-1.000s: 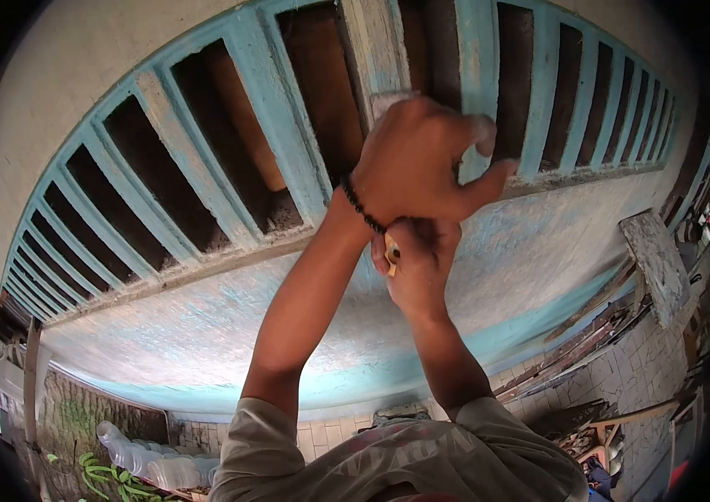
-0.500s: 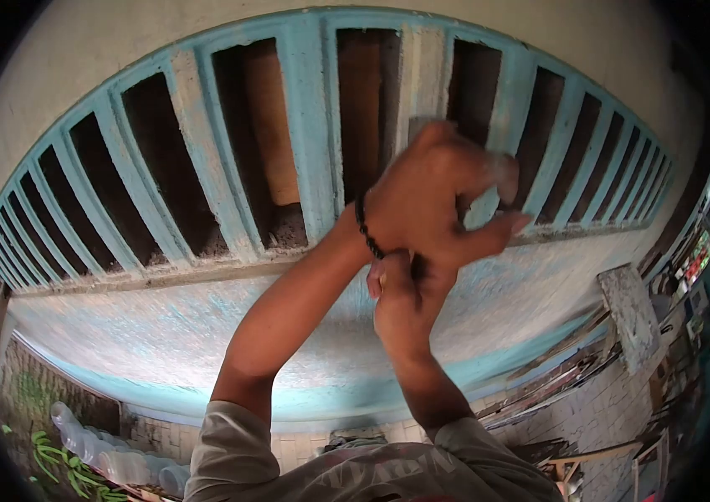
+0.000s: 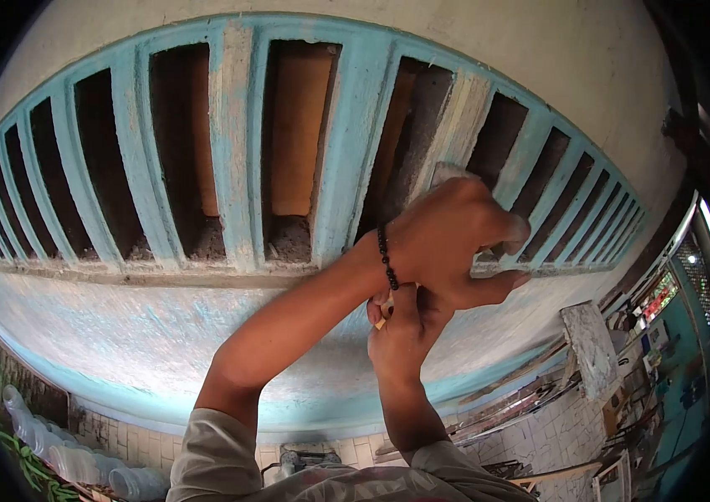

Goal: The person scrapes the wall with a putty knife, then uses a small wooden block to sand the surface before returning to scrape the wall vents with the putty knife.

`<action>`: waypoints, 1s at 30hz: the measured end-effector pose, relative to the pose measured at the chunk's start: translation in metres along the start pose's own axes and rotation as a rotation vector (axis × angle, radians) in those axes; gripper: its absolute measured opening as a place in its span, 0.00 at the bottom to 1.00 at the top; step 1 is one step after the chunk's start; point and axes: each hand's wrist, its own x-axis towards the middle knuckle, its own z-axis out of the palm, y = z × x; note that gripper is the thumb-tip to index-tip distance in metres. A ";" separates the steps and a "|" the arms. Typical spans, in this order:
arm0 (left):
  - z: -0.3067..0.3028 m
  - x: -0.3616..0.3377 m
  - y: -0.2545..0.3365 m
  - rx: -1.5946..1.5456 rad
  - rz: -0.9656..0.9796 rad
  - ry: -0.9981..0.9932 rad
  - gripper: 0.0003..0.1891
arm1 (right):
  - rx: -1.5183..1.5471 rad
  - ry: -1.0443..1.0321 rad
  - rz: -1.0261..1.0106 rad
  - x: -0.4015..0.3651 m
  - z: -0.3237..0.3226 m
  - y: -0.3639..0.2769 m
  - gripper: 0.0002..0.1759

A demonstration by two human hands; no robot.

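Observation:
My left hand [image 3: 455, 234], with a black bead bracelet at the wrist, is raised before the turquoise slats [image 3: 355, 142], back toward me. Its fingers are curled, and the thumb stands apart from the index finger. A flat grey blade, like a scraper [image 3: 453, 171], shows just above its knuckles against a worn, pale slat [image 3: 455, 125]. Below the left wrist, my right hand [image 3: 405, 335] is closed around a yellowish handle [image 3: 385, 315]. The middle of the tool is hidden behind my hands.
A ledge [image 3: 162, 278] with debris runs under the slats, above a patchy blue-white wall [image 3: 162, 326]. Clear plastic containers [image 3: 79, 460] stand at lower left by green plants. To the right are a leaning board [image 3: 589, 347] and long strips of wood [image 3: 505, 402] on the tiled floor.
The view has shifted right, so the slats appear farther left. Both hands sit slightly lower in view, and the grey blade shows a little more above my left hand.

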 end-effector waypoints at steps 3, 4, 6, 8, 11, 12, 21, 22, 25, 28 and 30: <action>-0.002 0.007 -0.001 -0.082 -0.019 0.048 0.16 | 0.015 -0.024 -0.035 0.002 0.004 -0.001 0.05; -0.005 0.004 0.002 -0.108 -0.031 0.039 0.16 | 0.029 -0.017 -0.045 0.002 0.007 0.000 0.05; -0.003 -0.001 0.002 -0.102 0.001 0.029 0.16 | 0.036 -0.039 -0.016 -0.008 0.003 0.006 0.05; 0.003 -0.009 -0.006 -0.039 0.088 0.027 0.14 | 0.069 -0.004 0.025 -0.009 0.003 0.007 0.04; -0.002 0.002 0.000 0.037 -0.022 -0.049 0.16 | 0.130 0.082 0.078 -0.004 0.011 -0.001 0.05; -0.003 0.005 0.000 0.032 -0.019 -0.046 0.16 | 0.143 0.079 0.076 0.000 0.012 -0.003 0.05; -0.007 0.009 0.001 -0.052 -0.041 -0.033 0.17 | 0.165 0.061 0.080 0.003 0.018 -0.010 0.04; -0.008 0.012 0.001 -0.096 -0.064 -0.020 0.17 | 0.179 0.047 0.066 0.006 0.018 -0.010 0.04; -0.007 0.006 0.002 -0.084 -0.071 -0.026 0.18 | 0.164 0.105 0.071 0.000 0.019 -0.010 0.04; -0.003 0.001 0.001 0.010 -0.065 -0.086 0.18 | 0.153 0.116 0.114 -0.009 0.010 -0.005 0.03; -0.001 0.005 -0.002 0.034 -0.029 -0.053 0.18 | 0.206 0.123 0.119 -0.003 0.013 -0.010 0.02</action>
